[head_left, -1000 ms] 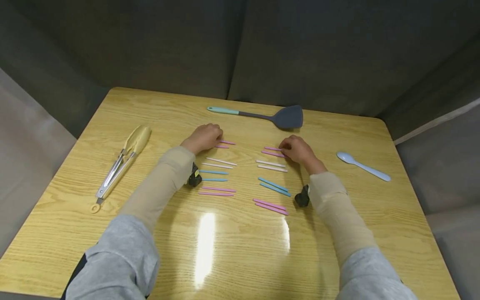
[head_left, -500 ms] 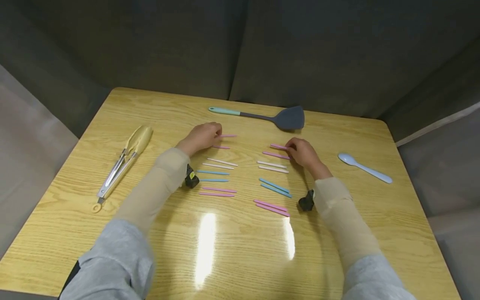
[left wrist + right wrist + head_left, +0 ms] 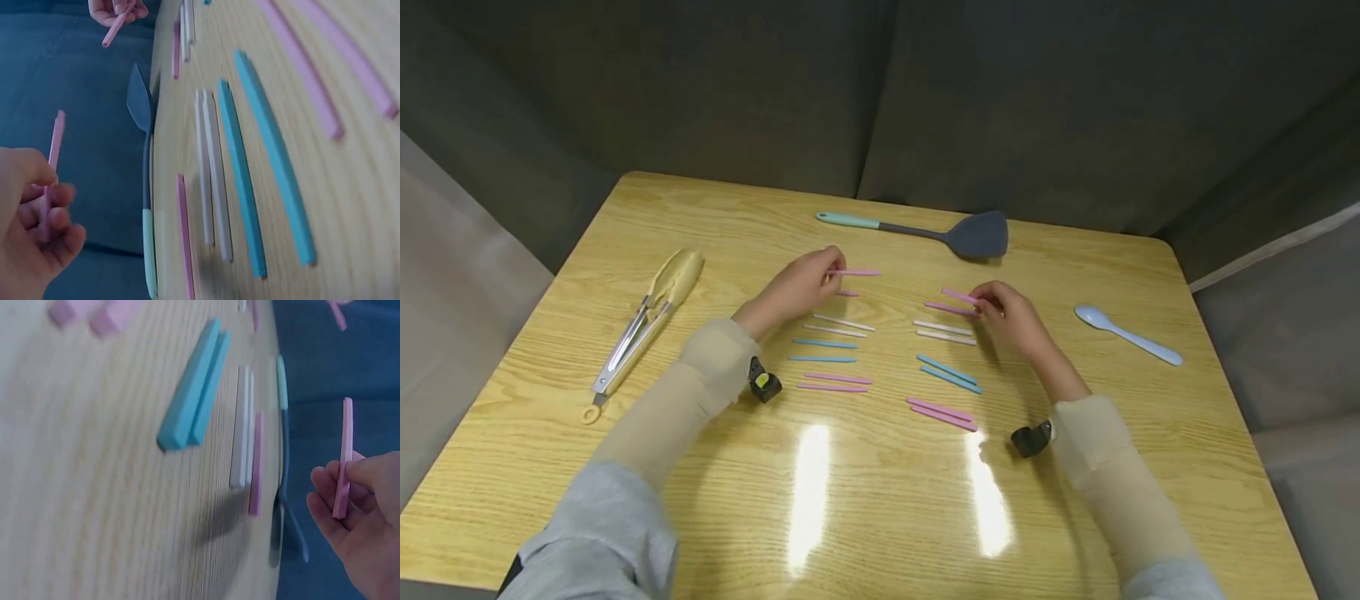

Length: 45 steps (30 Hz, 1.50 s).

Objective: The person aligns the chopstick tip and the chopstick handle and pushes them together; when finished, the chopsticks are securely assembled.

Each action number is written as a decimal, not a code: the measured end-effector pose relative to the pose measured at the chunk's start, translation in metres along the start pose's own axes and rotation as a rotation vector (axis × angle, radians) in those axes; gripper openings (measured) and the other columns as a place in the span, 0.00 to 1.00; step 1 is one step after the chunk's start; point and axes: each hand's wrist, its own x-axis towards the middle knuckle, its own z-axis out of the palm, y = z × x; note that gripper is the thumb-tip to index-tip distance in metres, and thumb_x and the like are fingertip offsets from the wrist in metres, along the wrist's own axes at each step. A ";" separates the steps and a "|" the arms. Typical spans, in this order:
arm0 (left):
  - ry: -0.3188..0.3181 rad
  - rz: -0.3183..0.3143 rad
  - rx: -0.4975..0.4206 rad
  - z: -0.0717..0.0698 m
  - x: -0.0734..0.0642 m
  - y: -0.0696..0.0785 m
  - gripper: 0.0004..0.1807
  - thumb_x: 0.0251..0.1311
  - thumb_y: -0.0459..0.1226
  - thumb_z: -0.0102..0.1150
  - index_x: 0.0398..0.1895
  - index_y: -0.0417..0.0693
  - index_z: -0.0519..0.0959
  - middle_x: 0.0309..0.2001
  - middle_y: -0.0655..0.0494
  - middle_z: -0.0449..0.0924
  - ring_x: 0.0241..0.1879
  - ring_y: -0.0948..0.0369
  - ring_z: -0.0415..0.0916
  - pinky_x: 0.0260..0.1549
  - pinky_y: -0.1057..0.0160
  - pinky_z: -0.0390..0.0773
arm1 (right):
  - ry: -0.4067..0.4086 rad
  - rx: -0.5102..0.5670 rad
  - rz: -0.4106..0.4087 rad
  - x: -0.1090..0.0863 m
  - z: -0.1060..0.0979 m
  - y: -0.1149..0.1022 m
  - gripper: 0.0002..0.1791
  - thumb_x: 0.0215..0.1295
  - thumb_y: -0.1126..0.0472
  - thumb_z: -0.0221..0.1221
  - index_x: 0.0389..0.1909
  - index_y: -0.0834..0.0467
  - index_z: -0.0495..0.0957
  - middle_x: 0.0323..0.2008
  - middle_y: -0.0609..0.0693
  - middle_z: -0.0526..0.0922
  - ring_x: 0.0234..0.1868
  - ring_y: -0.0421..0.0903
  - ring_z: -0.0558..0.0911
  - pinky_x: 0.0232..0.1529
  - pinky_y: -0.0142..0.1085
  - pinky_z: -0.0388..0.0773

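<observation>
My left hand (image 3: 801, 283) pinches a pink stick (image 3: 859, 272) between thumb and fingers, lifted off the table, as the left wrist view shows. My right hand (image 3: 1011, 315) pinches another pink stick (image 3: 347, 431) the same way, also raised. Below each hand one more pink stick lies on the wood, the left one (image 3: 184, 231) and the right one (image 3: 257, 469). Nearer me, two columns of paired sticks lie flat: white sticks (image 3: 942, 327), blue sticks (image 3: 823, 343) and pink sticks (image 3: 835, 388).
A dark spatula with a mint handle (image 3: 977, 236) lies along the back of the wooden table (image 3: 887, 508). Yellow-tipped tongs (image 3: 643, 329) lie at the left, a pale blue spoon (image 3: 1127, 335) at the right. Dark curtains (image 3: 700, 92) hang behind the table.
Both hands have picked up a pink stick from the far pairs and raised it. The forearms have swung outward and drawn back a little; the other sticks stay where they were.
</observation>
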 end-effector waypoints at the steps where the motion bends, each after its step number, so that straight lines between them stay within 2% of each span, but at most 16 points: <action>1: 0.007 0.005 -0.019 0.001 -0.002 0.002 0.07 0.61 0.34 0.42 0.41 0.43 0.68 0.32 0.53 0.70 0.29 0.59 0.65 0.27 0.64 0.68 | -0.004 0.016 -0.013 -0.003 0.000 -0.003 0.09 0.66 0.70 0.45 0.44 0.67 0.70 0.38 0.61 0.75 0.39 0.55 0.76 0.39 0.44 0.72; 7: 0.041 0.045 -0.116 0.004 -0.017 0.015 0.07 0.61 0.35 0.44 0.40 0.43 0.69 0.30 0.53 0.70 0.28 0.59 0.65 0.25 0.64 0.67 | -0.002 0.074 -0.038 -0.022 0.005 -0.019 0.10 0.66 0.68 0.43 0.44 0.65 0.70 0.38 0.59 0.73 0.37 0.49 0.72 0.37 0.41 0.70; 11: 0.096 0.103 -0.152 0.009 -0.025 0.024 0.08 0.62 0.36 0.45 0.40 0.42 0.73 0.29 0.54 0.71 0.26 0.60 0.63 0.25 0.64 0.66 | 0.064 0.077 -0.080 -0.033 0.010 -0.029 0.10 0.65 0.67 0.47 0.43 0.65 0.73 0.37 0.56 0.74 0.34 0.44 0.71 0.34 0.32 0.70; 13: 0.133 0.143 -0.133 0.013 -0.028 0.028 0.09 0.63 0.35 0.46 0.40 0.42 0.75 0.29 0.55 0.70 0.25 0.60 0.63 0.25 0.65 0.66 | 0.101 0.075 -0.105 -0.037 0.012 -0.034 0.10 0.63 0.66 0.51 0.42 0.65 0.75 0.35 0.55 0.74 0.32 0.42 0.71 0.32 0.28 0.69; 15: 0.164 0.191 -0.073 0.017 -0.032 0.032 0.09 0.62 0.36 0.48 0.40 0.42 0.77 0.30 0.56 0.72 0.28 0.61 0.65 0.26 0.66 0.68 | 0.128 0.080 -0.121 -0.040 0.014 -0.038 0.09 0.62 0.66 0.53 0.40 0.64 0.77 0.33 0.54 0.74 0.30 0.41 0.70 0.29 0.25 0.69; 18: 0.231 0.270 0.017 0.022 -0.036 0.038 0.08 0.60 0.35 0.52 0.38 0.42 0.78 0.29 0.56 0.73 0.28 0.61 0.68 0.26 0.68 0.69 | 0.149 0.079 -0.124 -0.043 0.016 -0.045 0.08 0.60 0.66 0.56 0.38 0.64 0.78 0.32 0.53 0.75 0.28 0.40 0.70 0.28 0.25 0.68; 20: 0.269 0.301 0.034 0.024 -0.039 0.041 0.07 0.59 0.35 0.54 0.36 0.43 0.79 0.27 0.56 0.73 0.27 0.62 0.68 0.25 0.68 0.69 | 0.156 0.072 -0.126 -0.044 0.017 -0.049 0.07 0.59 0.66 0.57 0.38 0.63 0.79 0.32 0.52 0.76 0.28 0.39 0.70 0.27 0.26 0.68; 23: 0.294 0.300 -0.020 0.025 -0.042 0.045 0.06 0.57 0.35 0.56 0.35 0.43 0.80 0.25 0.58 0.72 0.25 0.63 0.66 0.22 0.69 0.67 | 0.161 0.060 -0.137 -0.046 0.017 -0.055 0.07 0.59 0.66 0.57 0.38 0.61 0.79 0.32 0.51 0.78 0.28 0.40 0.71 0.27 0.27 0.68; 29: 0.275 0.253 -0.144 0.025 -0.044 0.050 0.07 0.57 0.35 0.56 0.34 0.42 0.81 0.25 0.59 0.72 0.23 0.66 0.63 0.22 0.69 0.67 | 0.179 0.056 -0.181 -0.048 0.017 -0.065 0.07 0.58 0.67 0.57 0.37 0.61 0.79 0.31 0.50 0.79 0.26 0.39 0.71 0.25 0.27 0.68; 37: 0.287 0.293 -0.161 0.024 -0.044 0.054 0.07 0.57 0.34 0.56 0.33 0.40 0.81 0.24 0.58 0.73 0.23 0.65 0.64 0.22 0.69 0.68 | 0.184 0.060 -0.203 -0.048 0.016 -0.071 0.07 0.58 0.67 0.57 0.37 0.61 0.79 0.30 0.50 0.78 0.26 0.39 0.70 0.26 0.27 0.67; 45: 0.291 0.305 -0.161 0.025 -0.045 0.054 0.06 0.57 0.33 0.56 0.33 0.40 0.81 0.25 0.57 0.74 0.23 0.66 0.65 0.21 0.70 0.68 | 0.176 0.071 -0.190 -0.047 0.017 -0.073 0.07 0.59 0.67 0.57 0.37 0.61 0.79 0.29 0.50 0.78 0.27 0.39 0.71 0.26 0.27 0.68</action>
